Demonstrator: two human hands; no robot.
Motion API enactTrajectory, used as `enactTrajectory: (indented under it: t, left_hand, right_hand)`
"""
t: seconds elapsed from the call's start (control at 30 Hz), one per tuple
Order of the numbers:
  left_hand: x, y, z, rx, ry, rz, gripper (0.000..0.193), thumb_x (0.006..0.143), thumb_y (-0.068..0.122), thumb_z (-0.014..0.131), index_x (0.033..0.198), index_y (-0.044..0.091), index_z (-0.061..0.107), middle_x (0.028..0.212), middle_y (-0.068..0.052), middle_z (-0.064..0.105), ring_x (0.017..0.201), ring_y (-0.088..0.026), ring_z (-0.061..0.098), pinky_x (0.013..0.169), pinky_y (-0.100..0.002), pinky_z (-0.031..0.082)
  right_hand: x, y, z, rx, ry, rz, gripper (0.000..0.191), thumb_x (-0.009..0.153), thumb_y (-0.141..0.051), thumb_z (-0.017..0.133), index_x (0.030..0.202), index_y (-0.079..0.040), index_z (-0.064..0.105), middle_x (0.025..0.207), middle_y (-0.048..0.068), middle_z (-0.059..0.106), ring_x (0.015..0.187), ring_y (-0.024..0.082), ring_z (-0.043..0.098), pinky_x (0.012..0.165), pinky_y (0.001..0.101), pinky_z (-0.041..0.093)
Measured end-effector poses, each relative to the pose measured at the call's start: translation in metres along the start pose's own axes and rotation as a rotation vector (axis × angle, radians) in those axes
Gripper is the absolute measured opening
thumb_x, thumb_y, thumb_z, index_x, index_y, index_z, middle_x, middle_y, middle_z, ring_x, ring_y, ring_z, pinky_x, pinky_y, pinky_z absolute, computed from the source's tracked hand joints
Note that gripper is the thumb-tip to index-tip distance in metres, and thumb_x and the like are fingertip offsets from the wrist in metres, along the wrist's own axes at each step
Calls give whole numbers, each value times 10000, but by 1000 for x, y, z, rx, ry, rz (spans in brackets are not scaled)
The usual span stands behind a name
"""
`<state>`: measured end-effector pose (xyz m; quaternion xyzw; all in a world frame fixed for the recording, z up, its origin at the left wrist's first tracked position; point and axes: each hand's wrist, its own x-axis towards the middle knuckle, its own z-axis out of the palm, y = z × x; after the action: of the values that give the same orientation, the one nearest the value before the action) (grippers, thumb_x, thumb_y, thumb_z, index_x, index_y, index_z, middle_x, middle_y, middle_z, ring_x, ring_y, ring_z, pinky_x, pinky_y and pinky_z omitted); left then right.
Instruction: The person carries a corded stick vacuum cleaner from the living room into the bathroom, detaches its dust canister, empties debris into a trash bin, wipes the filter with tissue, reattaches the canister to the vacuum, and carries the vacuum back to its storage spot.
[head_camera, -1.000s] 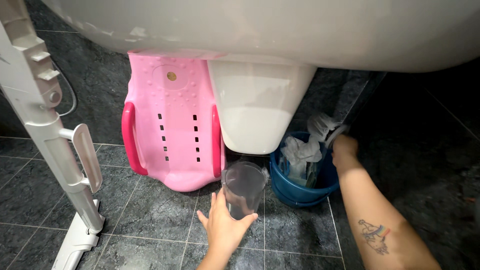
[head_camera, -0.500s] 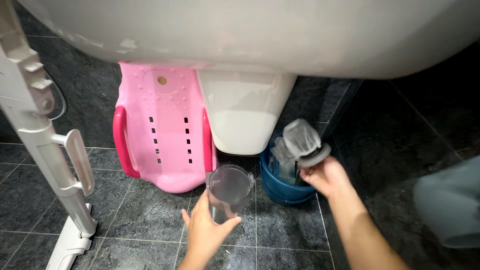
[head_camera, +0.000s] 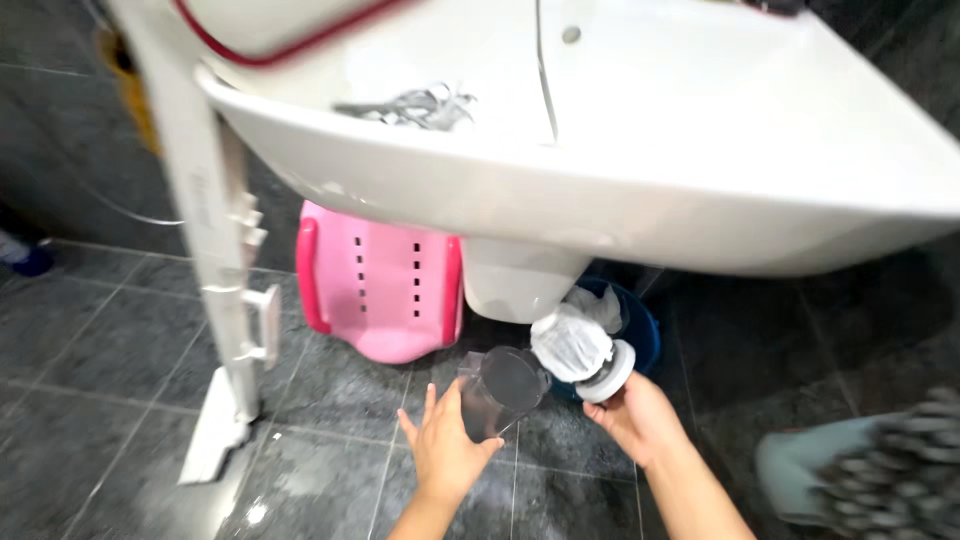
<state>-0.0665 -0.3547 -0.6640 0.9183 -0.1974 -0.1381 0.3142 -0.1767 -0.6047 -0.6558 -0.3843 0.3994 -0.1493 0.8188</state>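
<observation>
Left grip: my left hand (head_camera: 447, 450) wraps 1 clear cup (head_camera: 498, 392), tilted above the floor.
Right grip: my right hand (head_camera: 640, 418) pinches 1 white filter piece (head_camera: 583, 351).
Behind: 1 pink seat (head_camera: 380, 290), 1 blue bucket (head_camera: 642, 334).

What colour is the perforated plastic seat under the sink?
Pink seat, with a darker pink-red rim along its sides; seen in the head view.

The blue bucket (head_camera: 640, 335) is mostly hidden behind the white filter (head_camera: 575, 345) and the sink pedestal (head_camera: 515, 280). Both forearms are cut off by the bottom edge. The pink seat (head_camera: 385, 290) is covered at its top by the basin (head_camera: 620, 200). A blurred grey-green shape (head_camera: 870, 480) at bottom right cannot be identified.
</observation>
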Motion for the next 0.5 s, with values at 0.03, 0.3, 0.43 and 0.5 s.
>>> enactTrajectory:
  t: [0.03, 0.3, 0.43, 0.5]
  left_hand:
    - [-8, 2, -10, -16, 2, 0, 1132, 591, 336, 969, 1534, 163, 367, 1494, -7, 504, 1527, -253, 247, 1218, -664, -16]
    - [-95, 47, -131, -32, 21, -40, 1122, 589, 318, 965, 1533, 201, 369, 1508, -3, 529, 1515, -271, 250, 1203, -679, -25]
    - [-134, 86, -208, -8, 5, -21, 1102, 589, 314, 967, 1520, 230, 384, 1505, 9, 534, 1501, -280, 253, 1181, -697, -19]
    - [-135, 109, -246, -3, 0, -5, 1105, 591, 320, 969, 1523, 241, 380, 1496, 14, 536, 1499, -266, 263, 1182, -698, -16]
  right_hand:
    - [-16, -1, 7, -7, -13, 8, 269, 1021, -288, 506, 1164, -101, 635, 1080, 69, 665, 932, 203, 610, 774, 399, 514]
    - [-167, -70, 91, -135, -8, 140, 286, 1002, -267, 493, 1175, -94, 642, 1092, 71, 688, 931, 186, 641, 823, 422, 553]
    - [-235, -121, 132, -276, -100, 111, 322, 986, -228, 505, 1197, -50, 673, 1058, 112, 730, 860, 215, 682, 798, 377, 560]
    - [-255, -149, 152, -321, -60, 94, 326, 984, -204, 494, 1210, -45, 669, 1062, 92, 743, 895, 197, 715, 823, 375, 578]
